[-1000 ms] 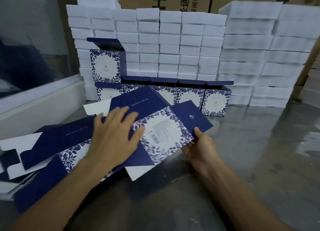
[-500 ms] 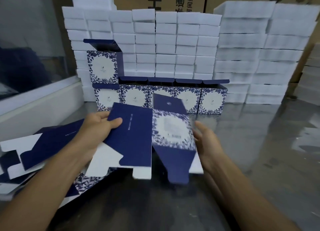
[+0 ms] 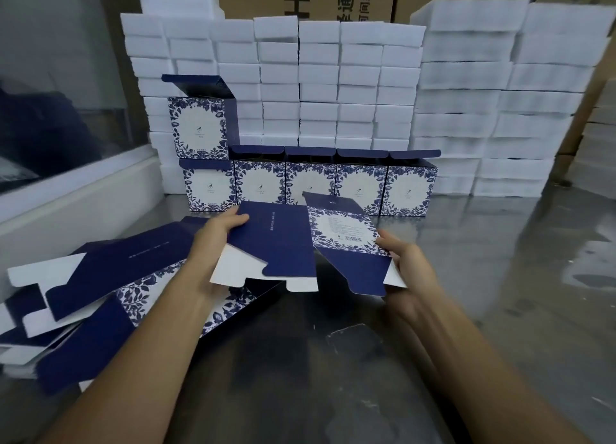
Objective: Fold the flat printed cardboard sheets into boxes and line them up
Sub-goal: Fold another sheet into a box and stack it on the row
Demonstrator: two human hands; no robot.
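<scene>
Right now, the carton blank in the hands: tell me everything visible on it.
The navy and white printed cardboard sheet is held above the steel table, partly opened at a crease. Its left panel is plain navy with a thin line of pale text. Its right panel shows a blue floral border around a white label with a barcode. White-backed flaps hang below. The left hand grips its left edge, and the right hand holds its right edge.

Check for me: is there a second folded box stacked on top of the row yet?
Yes, one folded box sits on the leftmost box of the row of boxes, lid flap open, against the white foam blocks.
</scene>
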